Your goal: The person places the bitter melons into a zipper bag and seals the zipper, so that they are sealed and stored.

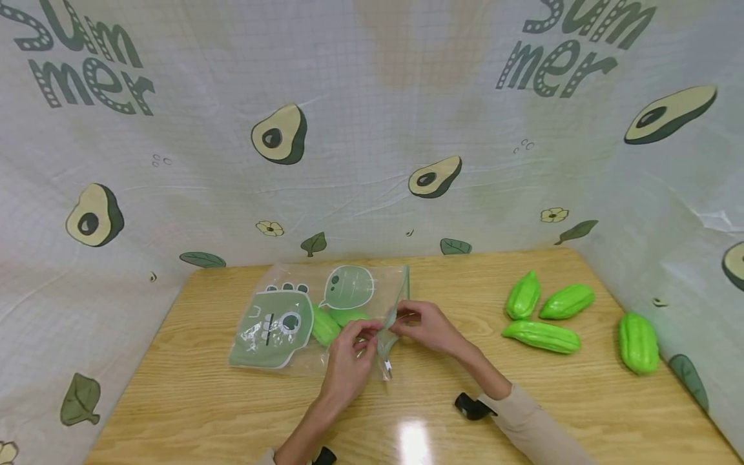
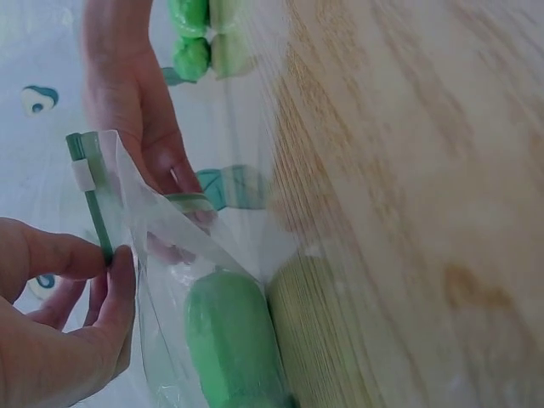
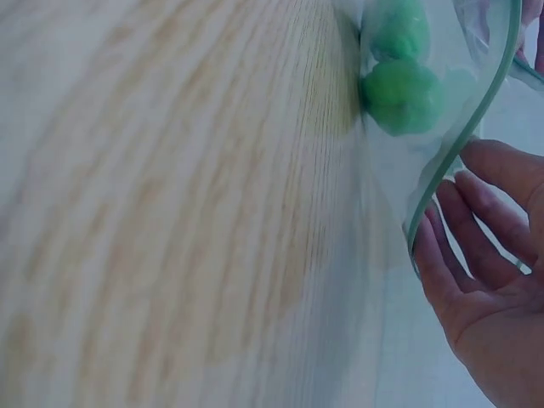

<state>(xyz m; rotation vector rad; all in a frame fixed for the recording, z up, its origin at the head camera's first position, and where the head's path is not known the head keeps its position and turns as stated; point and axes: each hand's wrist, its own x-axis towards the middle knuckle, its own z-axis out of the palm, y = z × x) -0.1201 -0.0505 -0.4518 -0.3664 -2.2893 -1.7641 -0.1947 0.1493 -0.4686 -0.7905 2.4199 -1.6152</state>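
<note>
A clear slider zip bag point(image 1: 349, 287) with green cartoon prints lies on the table, its mouth facing right. Inside it are green star fruits point(image 2: 234, 340), partly covered by the prints and the left hand. The left hand point(image 1: 351, 361) pinches the bag's green zip edge point(image 2: 98, 212) between thumb and fingers, below the white slider point(image 2: 83, 175). At the far part of the mouth, the right hand point(image 1: 427, 328) holds the other edge, thumb on one side and fingertips point(image 3: 425, 242) on the other. The mouth gapes between the two hands.
On the right part of the wooden table point(image 1: 197, 400) lie three star fruits point(image 1: 543, 336) close together. Another star fruit point(image 1: 638, 343) is farther right, beside the cloth wall. A printed cloth point(image 1: 349, 213) rises behind the table and along both sides.
</note>
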